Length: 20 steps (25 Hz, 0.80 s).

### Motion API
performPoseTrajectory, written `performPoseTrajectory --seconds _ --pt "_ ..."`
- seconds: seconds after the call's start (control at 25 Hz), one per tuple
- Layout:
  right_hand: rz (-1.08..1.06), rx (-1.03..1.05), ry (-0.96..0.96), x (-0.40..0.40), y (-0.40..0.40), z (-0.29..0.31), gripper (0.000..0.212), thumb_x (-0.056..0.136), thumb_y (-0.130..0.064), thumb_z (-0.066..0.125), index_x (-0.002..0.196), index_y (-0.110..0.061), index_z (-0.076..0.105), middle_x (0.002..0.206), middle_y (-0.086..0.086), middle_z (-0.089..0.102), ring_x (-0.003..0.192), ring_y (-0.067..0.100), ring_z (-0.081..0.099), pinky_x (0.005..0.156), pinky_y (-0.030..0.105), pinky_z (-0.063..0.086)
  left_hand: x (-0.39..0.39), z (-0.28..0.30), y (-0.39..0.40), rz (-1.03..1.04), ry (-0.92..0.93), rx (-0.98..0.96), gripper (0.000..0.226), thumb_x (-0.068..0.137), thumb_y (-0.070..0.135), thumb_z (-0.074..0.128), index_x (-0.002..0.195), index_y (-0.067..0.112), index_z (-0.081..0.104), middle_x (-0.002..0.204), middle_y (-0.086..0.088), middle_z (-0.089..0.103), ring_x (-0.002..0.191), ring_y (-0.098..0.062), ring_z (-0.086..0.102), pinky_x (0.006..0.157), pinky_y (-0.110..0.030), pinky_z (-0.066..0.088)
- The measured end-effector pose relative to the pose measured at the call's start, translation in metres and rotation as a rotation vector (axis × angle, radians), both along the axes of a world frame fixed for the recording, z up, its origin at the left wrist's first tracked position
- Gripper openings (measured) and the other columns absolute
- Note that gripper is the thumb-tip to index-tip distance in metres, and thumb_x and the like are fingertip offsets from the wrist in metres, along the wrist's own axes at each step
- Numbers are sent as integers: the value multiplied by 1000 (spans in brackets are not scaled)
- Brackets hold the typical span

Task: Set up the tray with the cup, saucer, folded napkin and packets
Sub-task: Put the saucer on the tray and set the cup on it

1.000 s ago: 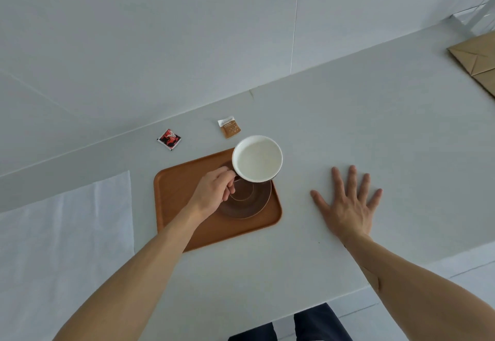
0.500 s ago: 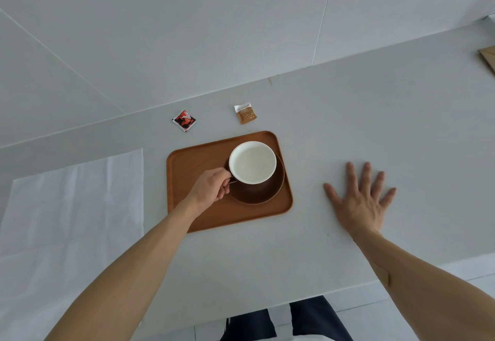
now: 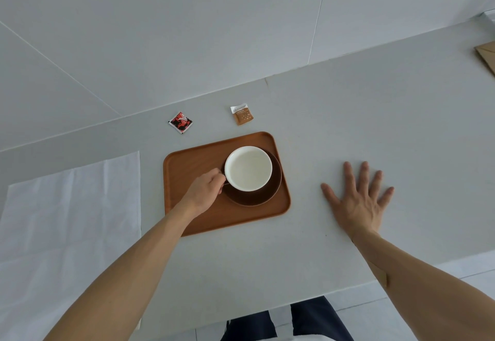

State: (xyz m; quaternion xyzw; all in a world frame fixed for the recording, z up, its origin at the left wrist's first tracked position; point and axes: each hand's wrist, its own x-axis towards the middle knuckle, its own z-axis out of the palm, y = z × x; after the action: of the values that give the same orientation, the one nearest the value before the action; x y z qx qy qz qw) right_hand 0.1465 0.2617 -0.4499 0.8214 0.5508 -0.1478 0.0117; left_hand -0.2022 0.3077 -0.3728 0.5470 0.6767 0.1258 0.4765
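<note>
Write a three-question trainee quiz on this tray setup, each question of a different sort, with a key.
1. True or false: the cup sits on the saucer.
2. Which hand holds the cup's handle: A left, B right?
3. Fill in: both packets, red and brown, lie off the ____.

Key: 1 true; 2 A; 3 tray.

A plain, pale-grey counter (image 3: 375, 115) set against a bare panelled wall (image 3: 187, 32) suggests a kitchen or serving area, though no appliances are visible. A wooden tray (image 3: 192, 163) with a white cup (image 3: 248, 168) on a brown saucer (image 3: 257, 196), two small packets (image 3: 180, 122) (image 3: 242, 114) and a white cloth (image 3: 67, 220) point to drink service.
</note>
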Motion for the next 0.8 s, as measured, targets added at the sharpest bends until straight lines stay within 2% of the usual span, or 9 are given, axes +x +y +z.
performPoseTrajectory --seconds 0.12,0.28,0.48,0.68,0.8 --pt "-1 1 -3 0 0 0 85 80 -86 7 151 -41 -2 164 -4 -8 149 28 -16 117 58 -11 -2 -1 -1 -25 82 6 22 92 35 36 78 20 43 68 -3 50 61 -16 42 58 -37 34" --pt "-3 -4 -5 0 0 1 85 80 -86 7 151 -41 -3 164 -3 -9 149 28 -17 117 58 -10 1 -1 -2 -45 85 15 22 95 31 34 77 19 40 70 -7 47 64 -19 40 60 -39 33" --pt "0 -17 1 -2 1 3 85 80 -86 7 151 -41 -5 164 -3 -10 149 27 -18 117 58 -10 1 -5 -4 -23 64 12 25 96 34 33 81 16 42 72 -4 48 66 -17 43 63 -38 36" --pt "6 -13 7 -1 0 4 84 81 -85 10 151 -40 -3 164 -2 -8 149 28 -17 117 58 -11 3 -7 -6 9 53 -3 23 94 36 33 81 20 43 73 0 50 69 -18 45 64 -37 37" --pt "18 -6 15 0 0 3 84 82 -84 12 152 -40 -2 164 -1 -9 148 29 -18 116 59 -13 2 -5 -6 47 28 -26 24 92 40 36 91 19 49 75 -2 54 67 -16 46 63 -34 38"
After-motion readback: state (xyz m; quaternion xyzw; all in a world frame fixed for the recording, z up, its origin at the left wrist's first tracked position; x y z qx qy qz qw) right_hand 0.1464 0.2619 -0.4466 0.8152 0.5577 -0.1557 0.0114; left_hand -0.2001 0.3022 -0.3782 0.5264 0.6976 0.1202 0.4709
